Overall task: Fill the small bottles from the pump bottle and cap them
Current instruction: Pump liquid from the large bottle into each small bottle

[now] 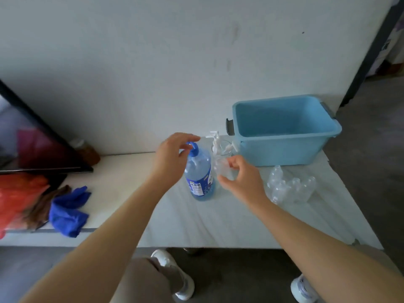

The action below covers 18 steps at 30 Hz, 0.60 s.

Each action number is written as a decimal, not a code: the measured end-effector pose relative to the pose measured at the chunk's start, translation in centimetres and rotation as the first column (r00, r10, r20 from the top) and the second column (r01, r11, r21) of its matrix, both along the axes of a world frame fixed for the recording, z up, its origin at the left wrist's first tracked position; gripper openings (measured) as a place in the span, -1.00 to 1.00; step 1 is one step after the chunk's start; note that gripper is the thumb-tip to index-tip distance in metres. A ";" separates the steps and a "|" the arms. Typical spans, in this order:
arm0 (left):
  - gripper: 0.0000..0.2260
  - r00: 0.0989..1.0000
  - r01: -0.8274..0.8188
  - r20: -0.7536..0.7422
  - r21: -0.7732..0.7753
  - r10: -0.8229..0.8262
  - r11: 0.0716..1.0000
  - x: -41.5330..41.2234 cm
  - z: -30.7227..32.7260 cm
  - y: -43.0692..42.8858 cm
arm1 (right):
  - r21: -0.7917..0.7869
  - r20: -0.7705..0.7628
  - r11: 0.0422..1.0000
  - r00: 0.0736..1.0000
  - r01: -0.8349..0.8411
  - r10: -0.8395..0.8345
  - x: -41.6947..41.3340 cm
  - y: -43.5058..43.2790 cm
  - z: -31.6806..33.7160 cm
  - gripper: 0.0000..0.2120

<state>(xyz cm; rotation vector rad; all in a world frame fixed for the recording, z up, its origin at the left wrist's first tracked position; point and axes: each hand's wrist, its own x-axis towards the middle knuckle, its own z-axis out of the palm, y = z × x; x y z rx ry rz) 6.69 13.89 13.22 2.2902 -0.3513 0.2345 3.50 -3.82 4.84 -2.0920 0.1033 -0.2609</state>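
Note:
A pump bottle (200,178) with blue liquid and a blue pump head stands on the white table (196,221). My left hand (172,154) rests over the pump head, fingers relaxed on top of it. My right hand (240,176) holds a small clear bottle (222,168) just right of the pump bottle, fingers and thumb curled round it. White pump caps (217,143) stand behind it. Several small clear bottles (290,186) lie in a heap to the right.
A light blue plastic tub (284,130) sits at the table's back right. A blue cloth (67,211) and red fabric (19,197) lie at the left, by a dark screen (37,147). The table's front edge runs above my shoes.

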 end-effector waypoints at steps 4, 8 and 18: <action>-0.56 0.997 -0.068 0.049 0.248 0.057 0.966 3.6 0.5 2.0 | -0.033 0.003 0.999 1.000 -0.019 0.019 1.0 1.3 0.4 -0.69; -0.61 0.998 0.066 -0.013 0.408 -0.067 0.910 6.0 0.4 2.3 | -0.054 -0.027 0.997 0.999 -0.045 0.044 2.1 2.2 0.8 -0.72; -0.72 0.996 0.093 -0.056 0.482 -0.075 0.871 8.5 0.2 1.3 | -0.065 -0.118 0.992 0.988 -0.104 0.096 4.1 2.2 0.9 -0.71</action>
